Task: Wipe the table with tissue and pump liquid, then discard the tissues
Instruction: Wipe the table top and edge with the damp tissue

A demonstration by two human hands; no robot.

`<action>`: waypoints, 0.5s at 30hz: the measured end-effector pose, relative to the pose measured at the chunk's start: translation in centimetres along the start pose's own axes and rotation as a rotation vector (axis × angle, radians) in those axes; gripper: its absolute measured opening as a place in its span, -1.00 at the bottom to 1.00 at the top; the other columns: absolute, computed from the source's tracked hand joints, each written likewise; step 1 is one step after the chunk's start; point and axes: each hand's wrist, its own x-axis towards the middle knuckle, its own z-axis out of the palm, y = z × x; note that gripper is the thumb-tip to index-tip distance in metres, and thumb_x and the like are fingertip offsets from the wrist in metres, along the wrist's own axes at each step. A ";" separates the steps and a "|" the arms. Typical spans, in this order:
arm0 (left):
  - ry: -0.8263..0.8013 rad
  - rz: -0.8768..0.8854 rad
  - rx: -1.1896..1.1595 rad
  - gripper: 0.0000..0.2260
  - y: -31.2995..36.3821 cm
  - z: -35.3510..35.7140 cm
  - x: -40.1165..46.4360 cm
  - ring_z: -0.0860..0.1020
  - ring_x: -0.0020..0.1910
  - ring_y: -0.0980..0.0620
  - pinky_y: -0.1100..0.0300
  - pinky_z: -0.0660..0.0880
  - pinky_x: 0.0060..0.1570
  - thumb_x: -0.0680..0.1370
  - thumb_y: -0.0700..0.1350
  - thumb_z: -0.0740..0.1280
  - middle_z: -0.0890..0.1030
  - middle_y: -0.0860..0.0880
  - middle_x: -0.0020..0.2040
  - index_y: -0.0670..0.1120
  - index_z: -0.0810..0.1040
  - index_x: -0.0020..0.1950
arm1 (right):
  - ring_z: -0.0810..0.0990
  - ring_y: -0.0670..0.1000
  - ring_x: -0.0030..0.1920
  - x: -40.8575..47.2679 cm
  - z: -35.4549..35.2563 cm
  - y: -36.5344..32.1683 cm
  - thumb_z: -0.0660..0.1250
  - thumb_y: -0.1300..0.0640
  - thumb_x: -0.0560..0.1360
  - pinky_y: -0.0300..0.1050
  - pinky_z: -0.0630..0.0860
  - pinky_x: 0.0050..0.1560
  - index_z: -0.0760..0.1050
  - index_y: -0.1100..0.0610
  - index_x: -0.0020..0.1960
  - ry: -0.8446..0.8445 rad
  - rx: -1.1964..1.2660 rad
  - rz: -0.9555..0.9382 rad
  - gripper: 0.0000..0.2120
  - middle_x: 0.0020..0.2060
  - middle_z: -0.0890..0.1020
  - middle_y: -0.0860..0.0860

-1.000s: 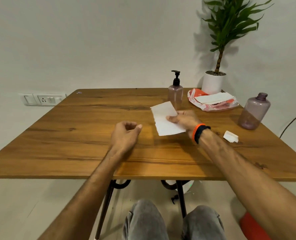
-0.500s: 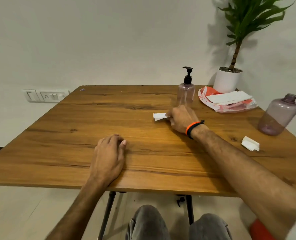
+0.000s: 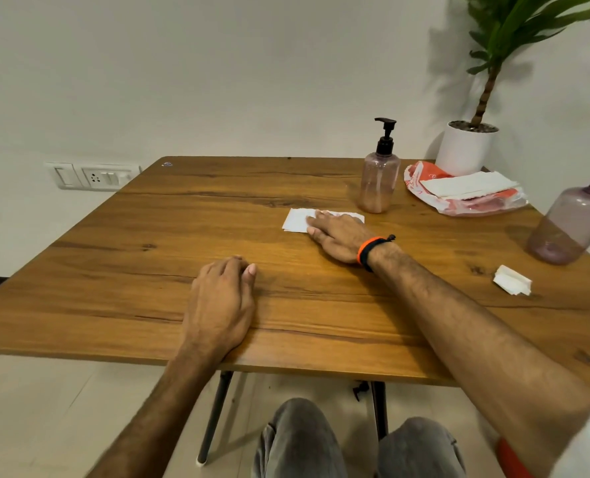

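Right hand (image 3: 338,236) presses a tissue (image 3: 297,220) flat on the table (image 3: 148,270); left hand (image 3: 221,305) rests nearby.

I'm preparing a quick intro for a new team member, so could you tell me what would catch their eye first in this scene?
The right hand pressing flat on a white tissue near the middle of the wooden table stands out first, with its orange wristband. Just behind it stands a pump bottle, and the left hand rests near the front edge. A potted plant fills the far right corner.
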 end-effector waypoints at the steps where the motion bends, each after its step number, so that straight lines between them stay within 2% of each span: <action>1: 0.001 -0.003 -0.002 -0.61 0.1 0.0 -0.1 0.44 0.25 -0.02 0.04 0.34 0.28 0.65 0.08 0.03 0.55 -0.07 0.24 -0.09 0.49 0.27 | 0.13 0.09 0.55 -0.2 0.1 -0.7 -0.07 -0.10 0.67 0.01 0.09 0.51 0.18 0.03 0.55 -0.015 0.006 -0.014 -0.51 0.56 0.17 0.08; 8: 0.020 -0.027 0.017 -0.62 0.6 -0.2 -0.1 0.48 0.20 -0.09 -0.03 0.37 0.28 0.68 0.01 0.02 0.59 -0.13 0.19 -0.16 0.50 0.27 | 0.07 0.06 0.57 -2.9 0.8 -3.9 -0.10 -0.10 0.67 0.01 0.03 0.54 0.12 0.04 0.57 -0.068 -0.026 -0.148 -0.49 0.57 0.12 0.09; 12: 0.026 -0.030 0.010 -0.64 0.6 -0.3 -0.1 0.51 0.10 -0.12 -0.07 0.41 0.19 0.68 -0.01 0.03 0.62 -0.13 0.08 -0.17 0.54 0.16 | 0.06 0.05 0.57 -5.8 0.8 -5.1 -0.06 -0.08 0.68 0.03 0.02 0.54 0.15 0.05 0.56 -0.075 0.009 -0.205 -0.52 0.57 0.13 0.08; 15: 0.039 -0.019 -0.010 -0.64 0.6 -0.5 -0.1 0.53 -0.04 -0.14 -0.07 0.44 0.05 0.67 -0.01 0.02 0.61 -0.13 -0.08 -0.16 0.53 -0.03 | 0.04 0.02 0.57 -8.0 0.8 -5.5 -0.06 -0.08 0.68 -0.01 -0.02 0.55 0.12 0.04 0.56 -0.086 0.025 -0.230 -0.51 0.57 0.10 0.05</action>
